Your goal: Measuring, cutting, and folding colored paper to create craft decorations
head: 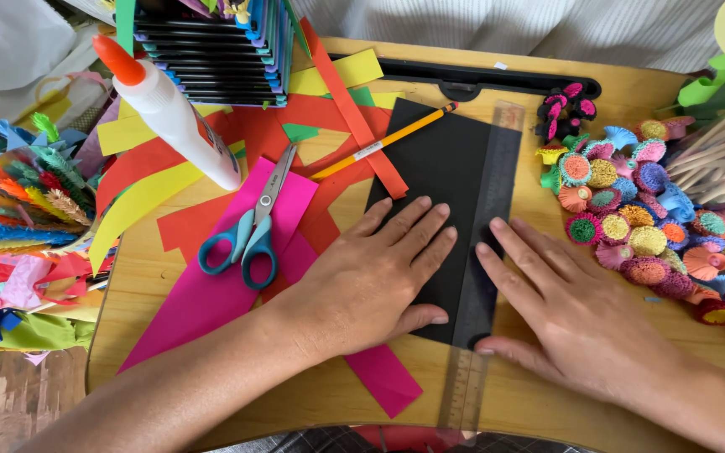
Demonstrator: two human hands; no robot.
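My left hand (375, 273) lies flat, fingers spread, on a black paper sheet (442, 168) on the wooden table (547, 394). My right hand (568, 306) presses flat on a clear plastic ruler (497, 193) that runs along the sheet's right edge. A yellow pencil (388, 140) lies across the sheet's top left corner. Neither hand holds anything.
Blue-handled scissors (253, 226) rest on pink paper (211, 294) to the left. A white glue bottle (174, 113) with an orange cap lies above them among red and yellow strips. Rolled paper flowers (644, 222) crowd the right side. A paper stack (211, 50) stands behind.
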